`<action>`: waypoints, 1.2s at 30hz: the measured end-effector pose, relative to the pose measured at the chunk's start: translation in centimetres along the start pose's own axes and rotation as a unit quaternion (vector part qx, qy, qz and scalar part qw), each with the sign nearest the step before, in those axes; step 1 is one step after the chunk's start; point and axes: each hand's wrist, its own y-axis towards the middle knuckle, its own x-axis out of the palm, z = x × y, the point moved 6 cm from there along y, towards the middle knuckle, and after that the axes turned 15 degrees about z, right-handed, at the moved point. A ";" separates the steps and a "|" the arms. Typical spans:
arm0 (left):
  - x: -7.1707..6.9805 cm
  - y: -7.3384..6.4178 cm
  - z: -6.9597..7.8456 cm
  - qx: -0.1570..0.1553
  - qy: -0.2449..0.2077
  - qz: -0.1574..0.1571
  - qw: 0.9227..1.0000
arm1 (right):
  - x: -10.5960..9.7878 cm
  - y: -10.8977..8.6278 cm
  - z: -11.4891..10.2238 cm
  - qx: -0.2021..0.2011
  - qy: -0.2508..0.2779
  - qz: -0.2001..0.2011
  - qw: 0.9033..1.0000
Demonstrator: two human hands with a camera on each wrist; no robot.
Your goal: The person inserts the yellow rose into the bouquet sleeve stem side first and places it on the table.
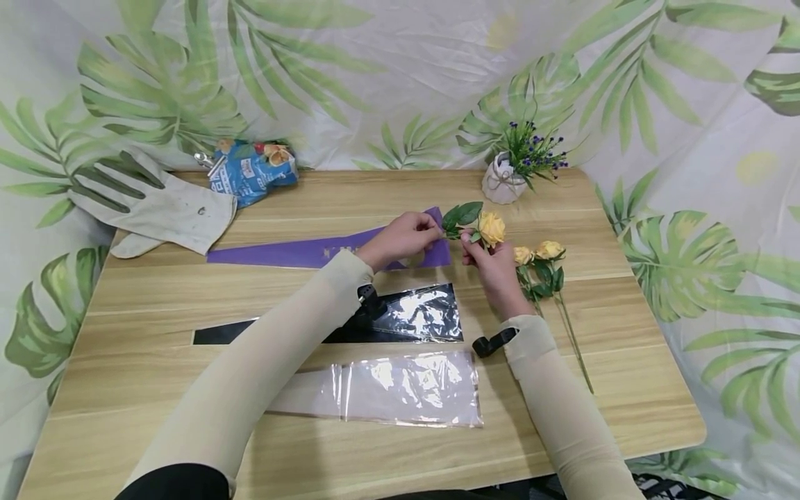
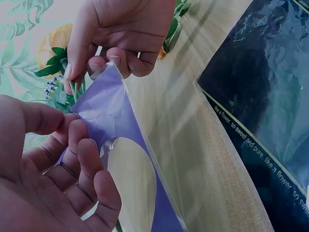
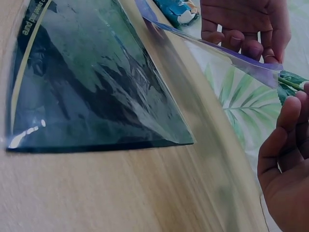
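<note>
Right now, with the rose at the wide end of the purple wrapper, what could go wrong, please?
The leaves of the yellow rose are close to the wide end of the purple wrapper and may catch on its edge. The left hand pinches the wrapper, whose film looks thin, so it could crease or tear. The two other roses lie beside the right hand, which might knock them.
</note>
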 end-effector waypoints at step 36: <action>-0.7 -1.0 -0.1 0.017 0.041 0.006 0.999 | 0.5 -1.1 0.6 0.063 -0.173 -0.192 0.964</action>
